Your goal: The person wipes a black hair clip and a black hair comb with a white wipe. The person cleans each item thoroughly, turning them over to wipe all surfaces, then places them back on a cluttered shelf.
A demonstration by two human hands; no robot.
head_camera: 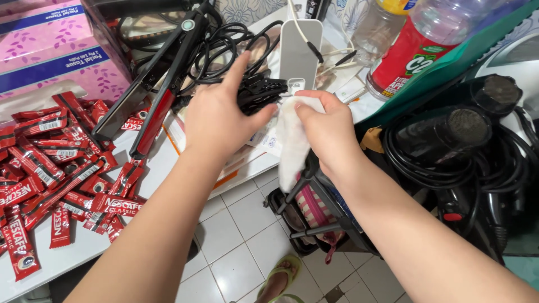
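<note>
My left hand (219, 115) reaches over the white table edge, fingers spread, resting on a bundle of black cord (259, 90) beside a grey-white power strip (298, 53). My right hand (328, 132) pinches a white cloth (292, 143) that hangs down from just below the power strip. A black and red hair straightener (163, 84) lies to the left of my left hand, its cable tangled behind.
Several red coffee sachets (50, 174) cover the left of the white table (84, 249). Pink tissue boxes (48, 50) stand at back left, plastic bottles (415, 50) at back right. Two black hair dryers (455, 134) with cords sit right. A basket (314, 216) and tiled floor lie below.
</note>
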